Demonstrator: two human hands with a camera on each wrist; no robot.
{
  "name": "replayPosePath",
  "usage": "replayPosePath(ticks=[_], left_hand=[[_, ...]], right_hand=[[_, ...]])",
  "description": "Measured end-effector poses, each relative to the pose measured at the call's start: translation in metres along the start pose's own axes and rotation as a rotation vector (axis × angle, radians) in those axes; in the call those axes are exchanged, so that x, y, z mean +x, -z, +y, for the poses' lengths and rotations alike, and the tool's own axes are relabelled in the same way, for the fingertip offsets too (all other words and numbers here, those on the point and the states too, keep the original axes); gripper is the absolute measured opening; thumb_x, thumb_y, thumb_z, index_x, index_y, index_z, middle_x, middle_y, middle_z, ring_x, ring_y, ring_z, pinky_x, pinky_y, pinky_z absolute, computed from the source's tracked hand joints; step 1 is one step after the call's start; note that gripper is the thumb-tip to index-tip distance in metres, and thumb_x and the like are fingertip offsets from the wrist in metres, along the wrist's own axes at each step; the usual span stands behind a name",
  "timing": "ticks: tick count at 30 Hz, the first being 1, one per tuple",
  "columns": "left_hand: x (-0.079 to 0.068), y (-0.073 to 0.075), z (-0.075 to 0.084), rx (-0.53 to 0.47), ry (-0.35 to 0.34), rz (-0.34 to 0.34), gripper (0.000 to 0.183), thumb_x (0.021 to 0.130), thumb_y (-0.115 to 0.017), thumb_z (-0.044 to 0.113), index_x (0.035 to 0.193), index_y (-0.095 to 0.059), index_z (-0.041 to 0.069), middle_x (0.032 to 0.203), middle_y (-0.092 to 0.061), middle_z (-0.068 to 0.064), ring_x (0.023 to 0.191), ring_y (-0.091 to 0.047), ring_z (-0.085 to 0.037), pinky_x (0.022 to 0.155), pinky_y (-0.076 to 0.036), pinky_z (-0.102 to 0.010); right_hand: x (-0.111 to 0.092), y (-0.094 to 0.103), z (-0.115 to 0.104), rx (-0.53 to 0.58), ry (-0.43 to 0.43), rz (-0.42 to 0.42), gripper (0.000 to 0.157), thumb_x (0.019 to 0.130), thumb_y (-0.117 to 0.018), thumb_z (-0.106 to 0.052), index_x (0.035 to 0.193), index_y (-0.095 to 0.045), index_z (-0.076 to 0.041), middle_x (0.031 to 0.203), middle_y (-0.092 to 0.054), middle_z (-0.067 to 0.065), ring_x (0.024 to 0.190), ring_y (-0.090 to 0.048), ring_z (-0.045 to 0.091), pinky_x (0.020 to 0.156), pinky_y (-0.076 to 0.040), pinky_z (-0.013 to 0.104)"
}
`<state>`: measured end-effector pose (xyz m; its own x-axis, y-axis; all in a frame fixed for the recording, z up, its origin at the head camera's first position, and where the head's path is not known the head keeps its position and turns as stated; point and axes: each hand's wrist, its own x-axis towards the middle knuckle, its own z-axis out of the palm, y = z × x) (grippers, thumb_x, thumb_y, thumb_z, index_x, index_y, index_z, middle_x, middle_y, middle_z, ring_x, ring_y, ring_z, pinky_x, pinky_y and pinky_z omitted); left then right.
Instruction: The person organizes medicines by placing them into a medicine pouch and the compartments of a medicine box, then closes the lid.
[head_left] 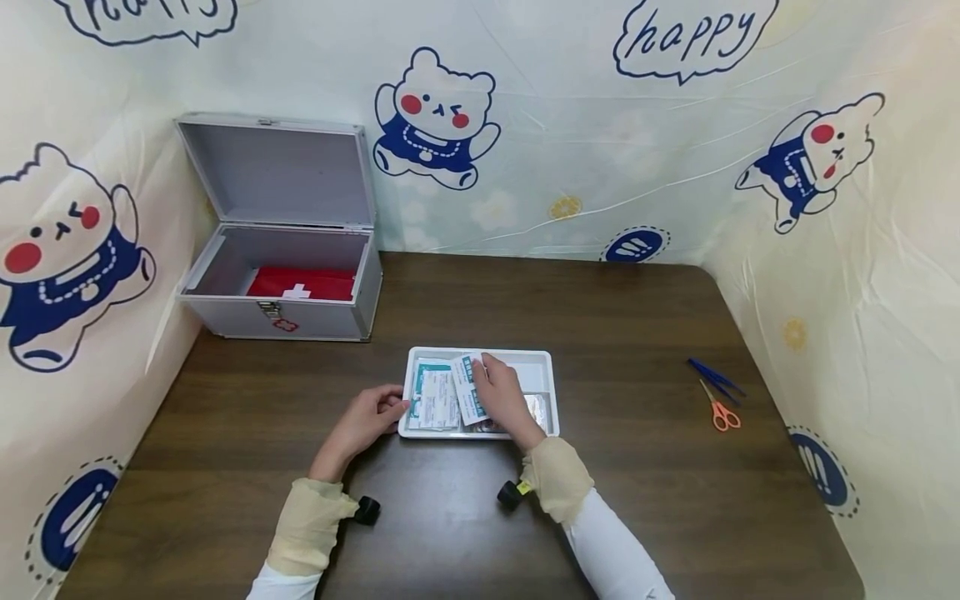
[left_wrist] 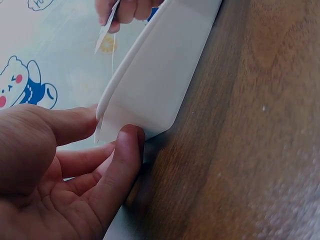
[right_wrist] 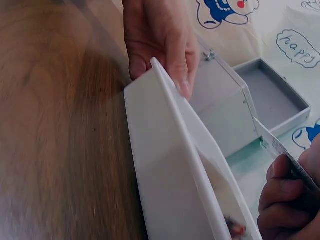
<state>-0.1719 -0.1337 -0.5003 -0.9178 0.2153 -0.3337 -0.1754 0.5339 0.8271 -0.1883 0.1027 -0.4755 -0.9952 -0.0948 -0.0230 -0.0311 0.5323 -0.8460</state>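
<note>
A white rectangular tray [head_left: 531, 368] lies on the table, with white-and-teal paper packets [head_left: 435, 402] in its left part and a shiny clear packet [head_left: 537, 407] at its right end. My left hand [head_left: 367, 419] holds the tray's left end; in the left wrist view the thumb is on the rim and the fingers [left_wrist: 129, 145] are against the outer wall. Above the tray, my right hand [head_left: 504, 398] pinches a flat white-and-teal packet [head_left: 467, 390], seen nearly edge-on in the right wrist view. The right hand covers part of the tray's contents.
A silver case [head_left: 322, 321] stands open at the back left, with a red pouch [head_left: 318, 283] bearing a white cross inside. Blue tweezers [head_left: 716, 379] and orange-handled scissors [head_left: 724, 417] lie at the right. Printed sheeting [head_left: 547, 150] surrounds the table's back and sides.
</note>
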Motion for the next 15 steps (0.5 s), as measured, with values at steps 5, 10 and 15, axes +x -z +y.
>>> replayPosePath(ticks=[5,10,15], left_hand=[[0.000,0.001,-0.001,-0.030,-0.034,-0.005,0.042,0.100,-0.058,0.012,0.135,-0.052,-0.010,0.105,-0.065,-0.018,0.087,-0.061,-0.016,0.075,-0.059,-0.029],[0.001,0.001,-0.002,-0.056,-0.074,-0.018,0.039,0.100,-0.057,0.009,0.132,-0.053,-0.012,0.101,-0.066,-0.019,0.084,-0.062,-0.014,0.072,-0.058,-0.025],[0.002,0.001,-0.001,-0.046,-0.049,-0.017,0.039,0.100,-0.057,0.011,0.134,-0.053,-0.010,0.101,-0.066,-0.017,0.083,-0.062,-0.013,0.073,-0.058,-0.025]], right_hand=[[0.003,-0.009,-0.007,-0.010,0.019,-0.014,0.029,0.105,-0.044,-0.023,0.091,-0.063,-0.006,0.067,-0.054,0.001,0.059,-0.050,0.011,0.055,-0.039,0.024],[0.004,-0.016,-0.011,-0.018,0.056,0.007,0.018,0.100,-0.053,-0.017,0.093,-0.063,-0.004,0.061,-0.046,-0.005,0.055,-0.044,0.007,0.052,-0.032,0.020],[0.004,-0.020,-0.014,0.044,0.047,0.003,0.017,0.097,-0.057,-0.014,0.108,-0.063,-0.002,0.063,-0.050,-0.006,0.053,-0.044,0.004,0.054,-0.035,0.017]])
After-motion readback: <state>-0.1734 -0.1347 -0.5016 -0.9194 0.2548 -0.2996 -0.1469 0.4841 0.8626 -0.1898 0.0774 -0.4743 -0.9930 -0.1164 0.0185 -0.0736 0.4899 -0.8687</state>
